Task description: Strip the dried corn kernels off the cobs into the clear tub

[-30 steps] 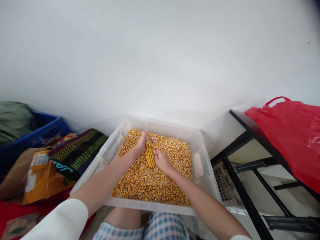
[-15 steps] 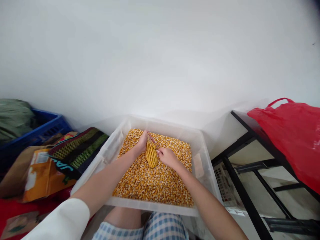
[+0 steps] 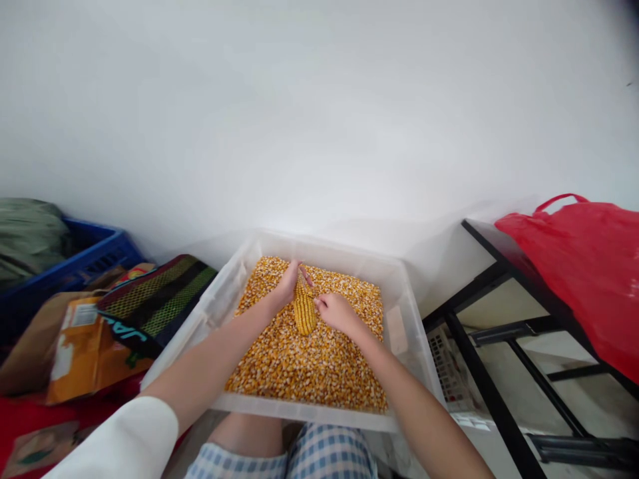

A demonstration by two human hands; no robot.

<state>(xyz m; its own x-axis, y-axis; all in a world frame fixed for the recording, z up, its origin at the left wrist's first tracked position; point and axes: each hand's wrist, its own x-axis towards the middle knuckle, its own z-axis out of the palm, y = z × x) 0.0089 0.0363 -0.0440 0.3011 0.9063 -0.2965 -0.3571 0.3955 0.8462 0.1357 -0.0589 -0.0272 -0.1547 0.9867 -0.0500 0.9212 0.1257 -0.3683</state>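
Yellow cob (image 3: 304, 307) was gripped between both hands.
Left hand (image 3: 288, 286) was curled over its tip; right hand (image 3: 339, 314) was half-closed, fingertips (image 3: 318, 303) against its side.

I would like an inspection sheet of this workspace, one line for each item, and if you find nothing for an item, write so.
Surface: clear plastic bin, filled with loose yellow corn kernels.
Job's things: ear of corn, lying on the kernels.
Clutter: orange paper bag; blue crate holding green cloth bundle, at left.
Grippers: left hand, fingers at the ear's top; right hand, fingers beside the ear, contact unclear.
Cables: nothing seen.
Surroundings: white wall; red plastic bag on black metal rack.
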